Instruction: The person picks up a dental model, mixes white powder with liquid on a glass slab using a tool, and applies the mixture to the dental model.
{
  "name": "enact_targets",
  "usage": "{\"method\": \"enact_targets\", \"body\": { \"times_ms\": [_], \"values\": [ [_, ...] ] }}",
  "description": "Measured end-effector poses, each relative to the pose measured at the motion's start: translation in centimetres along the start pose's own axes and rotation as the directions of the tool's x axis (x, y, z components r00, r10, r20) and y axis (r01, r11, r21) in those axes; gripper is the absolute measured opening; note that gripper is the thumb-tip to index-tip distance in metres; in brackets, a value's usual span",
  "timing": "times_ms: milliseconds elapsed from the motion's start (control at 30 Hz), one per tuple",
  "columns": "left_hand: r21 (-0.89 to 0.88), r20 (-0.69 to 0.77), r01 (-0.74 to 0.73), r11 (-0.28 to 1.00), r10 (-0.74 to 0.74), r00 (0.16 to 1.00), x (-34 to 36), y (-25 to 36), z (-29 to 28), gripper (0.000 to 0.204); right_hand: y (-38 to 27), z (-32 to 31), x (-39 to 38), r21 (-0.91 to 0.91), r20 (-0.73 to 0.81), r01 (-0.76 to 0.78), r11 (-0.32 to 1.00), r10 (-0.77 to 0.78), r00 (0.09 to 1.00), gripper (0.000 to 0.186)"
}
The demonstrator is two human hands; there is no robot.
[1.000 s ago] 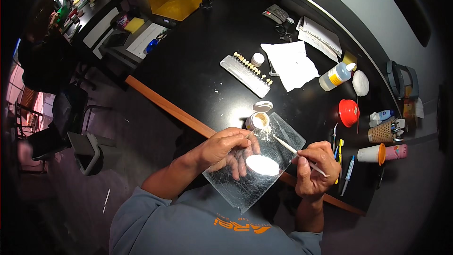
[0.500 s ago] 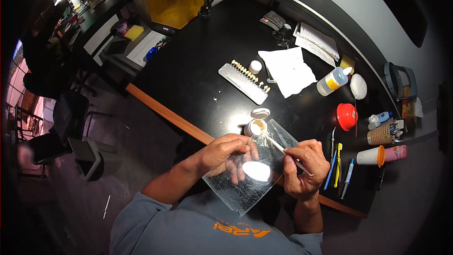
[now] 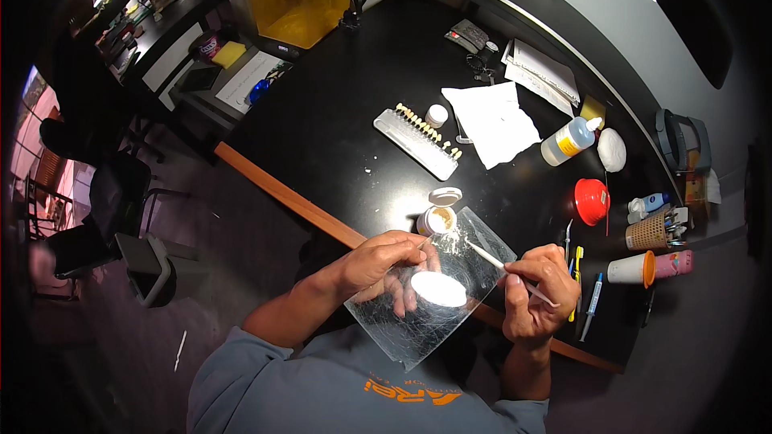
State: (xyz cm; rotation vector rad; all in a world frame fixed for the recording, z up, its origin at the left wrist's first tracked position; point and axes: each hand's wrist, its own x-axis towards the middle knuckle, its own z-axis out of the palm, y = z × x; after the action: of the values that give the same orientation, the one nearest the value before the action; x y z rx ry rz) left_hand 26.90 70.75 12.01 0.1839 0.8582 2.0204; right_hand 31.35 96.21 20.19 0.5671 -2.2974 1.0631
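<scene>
My left hand grips a scratched clear plate from its left side, some fingers showing through it under a bright reflection. Pale powder lies scattered on the plate's far corner. My right hand holds a slim white pointed tool over the plate, tip beside the powder. Just beyond the plate stands an open white jar of yellowish powder, its lid raised behind it.
A tooth shade guide, small tub, white paper and squeeze bottle lie farther back. To the right are a red bowl, slim tools and cups. The desk's wooden edge runs left.
Half a second ago my right hand had shifted left, bringing the tool's tip nearer the jar; it has since moved back right. My left hand and the plate have barely moved.
</scene>
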Motion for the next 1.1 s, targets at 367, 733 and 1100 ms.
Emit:
{"method": "enact_targets", "body": {
  "times_ms": [367,733,1100],
  "values": [
    [-0.015,0.027,-0.001,1.0,0.002,1.0,0.3,-0.2,-0.3,0.034,-0.3,1.6,0.0,-0.056,0.088,0.126,0.99,-0.121,0.989,0.017],
    [0.0,0.01,0.006,1.0,-0.006,1.0,0.1,-0.3,-0.3,0.035,0.4,0.4,-0.2,0.029,-0.004,-0.05,0.998,0.05,0.999,0.014],
    [-0.011,0.019,0.004,1.0,-0.004,1.0,0.4,-0.3,-0.3,0.034,1.2,1.8,0.0,0.076,0.057,-0.087,0.993,0.082,0.995,0.012]
  ]
}}
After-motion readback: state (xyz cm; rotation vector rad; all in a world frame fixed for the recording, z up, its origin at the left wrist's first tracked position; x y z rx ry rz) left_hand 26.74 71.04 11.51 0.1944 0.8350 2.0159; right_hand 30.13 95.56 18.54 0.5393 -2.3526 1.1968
